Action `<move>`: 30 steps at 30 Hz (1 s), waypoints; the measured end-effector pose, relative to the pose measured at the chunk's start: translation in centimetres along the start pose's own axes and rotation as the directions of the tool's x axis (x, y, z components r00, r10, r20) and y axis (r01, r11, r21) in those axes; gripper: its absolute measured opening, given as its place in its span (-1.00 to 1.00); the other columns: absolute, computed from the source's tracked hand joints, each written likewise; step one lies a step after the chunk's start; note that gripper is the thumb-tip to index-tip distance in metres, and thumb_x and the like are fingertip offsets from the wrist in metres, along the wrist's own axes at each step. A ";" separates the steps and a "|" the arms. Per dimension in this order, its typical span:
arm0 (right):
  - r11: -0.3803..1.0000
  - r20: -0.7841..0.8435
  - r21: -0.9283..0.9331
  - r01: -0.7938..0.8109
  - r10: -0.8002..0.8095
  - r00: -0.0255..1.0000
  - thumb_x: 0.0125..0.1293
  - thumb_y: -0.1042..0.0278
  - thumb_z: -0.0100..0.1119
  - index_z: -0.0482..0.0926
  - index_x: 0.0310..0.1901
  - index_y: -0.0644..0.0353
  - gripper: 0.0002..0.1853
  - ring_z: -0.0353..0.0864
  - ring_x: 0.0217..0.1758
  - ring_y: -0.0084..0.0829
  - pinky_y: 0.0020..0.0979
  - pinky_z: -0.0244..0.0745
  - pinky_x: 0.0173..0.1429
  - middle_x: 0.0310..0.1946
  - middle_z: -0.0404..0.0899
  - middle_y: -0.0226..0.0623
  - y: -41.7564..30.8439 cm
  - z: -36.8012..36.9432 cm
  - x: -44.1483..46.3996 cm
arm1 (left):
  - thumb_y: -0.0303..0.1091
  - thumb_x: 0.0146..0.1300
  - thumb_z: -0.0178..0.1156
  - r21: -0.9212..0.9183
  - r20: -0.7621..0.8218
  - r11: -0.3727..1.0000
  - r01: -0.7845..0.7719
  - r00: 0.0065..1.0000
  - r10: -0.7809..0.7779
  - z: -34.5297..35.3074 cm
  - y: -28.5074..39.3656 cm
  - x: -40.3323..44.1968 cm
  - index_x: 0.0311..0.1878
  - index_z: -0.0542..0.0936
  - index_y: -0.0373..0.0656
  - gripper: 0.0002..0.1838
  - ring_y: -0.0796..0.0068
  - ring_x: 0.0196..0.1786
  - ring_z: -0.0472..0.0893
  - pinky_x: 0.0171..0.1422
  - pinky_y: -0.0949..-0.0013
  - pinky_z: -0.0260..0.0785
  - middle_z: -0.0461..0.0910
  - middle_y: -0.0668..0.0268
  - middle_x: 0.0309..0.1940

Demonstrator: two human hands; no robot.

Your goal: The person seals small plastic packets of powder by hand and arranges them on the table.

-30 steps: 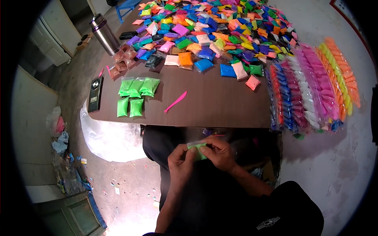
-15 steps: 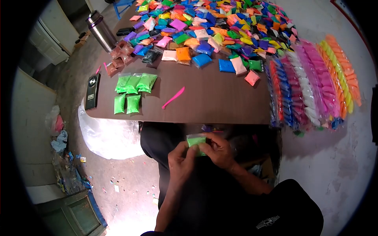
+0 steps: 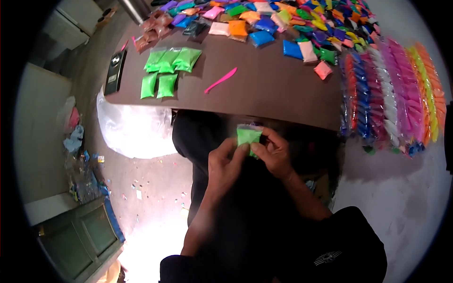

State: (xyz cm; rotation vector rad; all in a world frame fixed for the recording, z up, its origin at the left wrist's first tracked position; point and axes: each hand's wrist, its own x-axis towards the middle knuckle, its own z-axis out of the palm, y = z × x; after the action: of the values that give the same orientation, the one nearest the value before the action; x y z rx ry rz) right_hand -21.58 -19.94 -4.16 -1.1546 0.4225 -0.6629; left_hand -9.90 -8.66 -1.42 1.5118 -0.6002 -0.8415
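A small clear bag of bright green material [image 3: 249, 135] is held upright over the lap, in front of the table edge. My left hand [image 3: 225, 162] pinches its lower left part between thumb and fingers. At its right side my right hand [image 3: 275, 153] grips it the same way, thumb on the front. On the table lie several matching green bags [image 3: 172, 60], three overlapping above and two below. To their right is a pink plastic knife [image 3: 221, 80].
Many small coloured packets [image 3: 262, 38] cover the far part of the brown table [image 3: 264, 94]. Long strips of coloured packets [image 3: 389, 94] lie at the right. A black device [image 3: 115, 70], brown packets [image 3: 153, 28] and a metal flask [image 3: 134, 10] are at the left. Clear plastic [image 3: 134, 129] hangs below.
The view has tilted downward, so the table sits higher in the picture. Both hands still hold the green bag, which now shows more of its front.
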 end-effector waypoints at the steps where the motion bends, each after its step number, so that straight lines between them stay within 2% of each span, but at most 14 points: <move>1: 0.993 0.057 0.014 -0.118 0.117 0.992 0.46 0.58 0.21 0.49 0.31 0.31 -0.59 0.61 0.15 -0.50 -0.41 0.55 0.25 0.11 0.62 -0.26 -0.2 -0.9 -0.3 | -0.37 0.45 0.30 0.034 -0.001 0.999 -0.015 1.000 0.015 -0.1 -0.5 0.0 0.03 0.69 -0.33 -0.77 0.61 -0.20 0.64 -0.06 0.47 0.49 0.74 0.26 -0.28; 5: 0.991 0.042 0.023 -0.129 0.128 0.991 0.45 0.58 0.21 0.49 0.31 0.31 -0.58 0.61 0.10 -0.54 -0.46 0.57 0.15 0.09 0.62 -0.28 0.3 -1.1 -0.3 | -0.35 0.46 0.31 -0.051 0.007 0.998 0.037 0.999 -0.036 -0.2 -0.8 0.2 0.05 0.70 -0.33 -0.75 0.61 -0.18 0.64 -0.03 0.46 0.49 0.74 0.25 -0.27; 7: 0.993 0.043 0.008 -0.117 0.117 0.992 0.45 0.59 0.21 0.50 0.30 0.32 -0.59 0.61 0.06 -0.56 -0.49 0.58 0.09 0.06 0.62 -0.29 0.5 -1.1 -0.2 | -0.34 0.52 0.25 -0.123 0.042 0.992 0.012 0.999 -0.007 -0.4 -0.7 0.4 0.02 0.68 -0.33 -0.78 0.68 -0.16 0.59 -0.03 0.56 0.42 0.69 0.39 -0.22; 11: 0.989 0.033 0.025 -0.148 0.147 0.989 0.45 0.59 0.22 0.51 0.28 0.33 -0.61 0.60 0.04 -0.58 -0.51 0.57 0.05 0.04 0.62 -0.29 0.3 -0.4 -0.2 | -0.36 0.51 0.26 -0.111 0.046 0.992 0.052 0.998 -0.047 -1.1 -1.4 0.4 -0.01 0.68 -0.32 -0.81 0.70 -0.16 0.58 -0.03 0.57 0.42 0.69 0.41 -0.21; 14: 0.994 0.037 -0.022 -0.106 0.107 0.994 0.45 0.58 0.22 0.55 0.23 0.34 -0.65 0.61 0.00 -0.60 -0.53 0.55 0.02 -0.01 0.64 -0.30 0.5 -0.5 -0.3 | -0.37 0.51 0.26 -0.164 0.025 0.987 0.004 1.000 0.000 -0.8 -2.0 0.2 -0.03 0.68 -0.31 -0.82 0.71 -0.16 0.58 -0.03 0.57 0.42 0.69 0.41 -0.22; 16: 0.993 -0.063 -0.025 -0.118 0.117 0.991 0.44 0.57 0.21 0.59 0.14 0.35 -0.73 0.60 -0.07 -0.63 -0.55 0.51 -0.02 -0.11 0.65 -0.34 0.7 -0.4 -0.4 | -0.36 0.51 0.25 -0.090 0.075 0.996 0.010 0.997 -0.003 -0.8 -2.2 0.2 -0.03 0.68 -0.30 -0.82 0.71 -0.16 0.58 -0.03 0.56 0.43 0.69 0.41 -0.22; 17: 0.993 -0.051 -0.017 -0.118 0.117 0.992 0.44 0.57 0.21 0.59 0.14 0.35 -0.73 0.60 -0.07 -0.63 -0.55 0.51 -0.02 -0.11 0.65 -0.34 0.7 -0.5 -0.4 | -0.35 0.48 0.31 -0.157 0.041 0.987 -0.016 0.999 0.022 -0.4 -2.1 0.3 -0.02 0.70 -0.32 -0.79 0.67 -0.20 0.61 -0.08 0.54 0.47 0.69 0.39 -0.29; 20: 0.988 -0.078 -0.084 -0.128 0.122 0.989 0.42 0.56 0.22 0.62 0.05 0.34 -0.79 0.57 -0.14 -0.64 -0.54 0.47 -0.04 -0.19 0.65 -0.39 0.2 -0.5 -0.1 | -0.35 0.49 0.30 -0.211 0.015 0.977 0.014 1.000 -0.012 -0.1 -0.7 0.3 0.00 0.71 -0.29 -0.80 0.69 -0.20 0.60 -0.08 0.53 0.47 0.69 0.41 -0.28; 22: 0.974 0.014 -0.223 -0.041 0.045 0.999 0.40 0.55 0.24 0.63 0.01 0.32 -0.81 0.55 -0.17 -0.64 -0.52 0.45 -0.07 -0.22 0.63 -0.42 -0.3 -0.2 0.4 | -0.33 0.49 0.30 -0.206 -0.016 0.978 -0.016 1.000 0.013 -0.3 -1.8 0.5 -0.01 0.70 -0.28 -0.80 0.72 -0.21 0.59 -0.10 0.55 0.46 0.69 0.43 -0.28; 26: 0.954 0.007 -0.294 -0.060 0.065 0.998 0.38 0.54 0.25 0.64 -0.02 0.32 -0.82 0.56 -0.16 -0.63 -0.50 0.47 -0.06 -0.20 0.64 -0.39 0.0 -0.1 0.1 | -0.31 0.50 0.30 -0.262 -0.006 0.965 -0.015 1.000 0.013 -0.4 -3.0 0.3 -0.03 0.69 -0.29 -0.79 0.74 -0.22 0.58 -0.12 0.58 0.44 0.68 0.43 -0.28; 28: 0.974 -0.035 -0.217 -0.065 0.058 0.998 0.40 0.55 0.25 0.65 -0.04 0.35 -0.85 0.57 -0.15 -0.62 -0.49 0.47 -0.05 -0.17 0.65 -0.36 -0.2 0.3 0.1 | -0.30 0.50 0.29 -0.285 -0.011 0.958 -0.011 1.000 0.008 -0.5 -2.7 0.3 -0.04 0.69 -0.29 -0.79 0.74 -0.22 0.57 -0.12 0.58 0.43 0.67 0.43 -0.29; 30: 0.974 -0.025 -0.223 -0.045 0.041 0.999 0.40 0.56 0.24 0.65 -0.05 0.35 -0.85 0.58 -0.15 -0.61 -0.49 0.48 -0.05 -0.16 0.65 -0.35 0.1 -0.2 0.1 | -0.29 0.51 0.28 -0.202 0.004 0.979 0.004 1.000 -0.003 -0.6 -1.9 0.2 -0.05 0.70 -0.28 -0.79 0.74 -0.21 0.57 -0.12 0.57 0.44 0.67 0.43 -0.29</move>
State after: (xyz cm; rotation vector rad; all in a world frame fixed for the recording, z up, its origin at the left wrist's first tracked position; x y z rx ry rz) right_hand -21.59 -20.10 -4.27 -1.3486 0.5481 -0.6003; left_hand -9.51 -8.20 -3.29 1.3269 -0.4988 -0.8813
